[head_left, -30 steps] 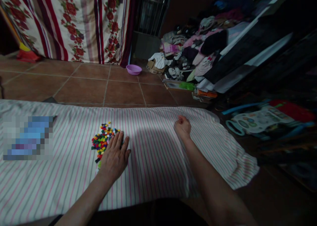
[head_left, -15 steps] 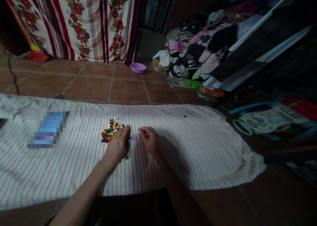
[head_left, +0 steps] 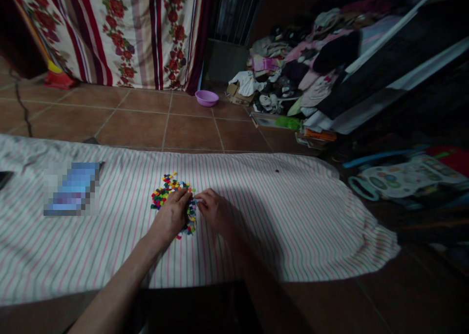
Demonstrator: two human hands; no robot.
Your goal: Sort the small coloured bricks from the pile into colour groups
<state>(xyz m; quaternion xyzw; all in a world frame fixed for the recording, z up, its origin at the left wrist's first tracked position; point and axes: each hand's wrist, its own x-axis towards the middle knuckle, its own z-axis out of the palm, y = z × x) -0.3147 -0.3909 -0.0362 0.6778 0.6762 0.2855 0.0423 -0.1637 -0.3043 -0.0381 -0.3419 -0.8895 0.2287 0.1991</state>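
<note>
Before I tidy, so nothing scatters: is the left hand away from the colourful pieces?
No, the left hand lies over some of the colourful pieces.

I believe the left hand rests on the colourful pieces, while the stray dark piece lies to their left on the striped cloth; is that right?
No: the head view shows the stray dark piece on the striped cloth to the right of the colourful pieces, on which the left hand rests.

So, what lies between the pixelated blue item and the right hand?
In the head view: striped cloth, then the pile of small coloured pieces, partly covered by the left hand.
</note>
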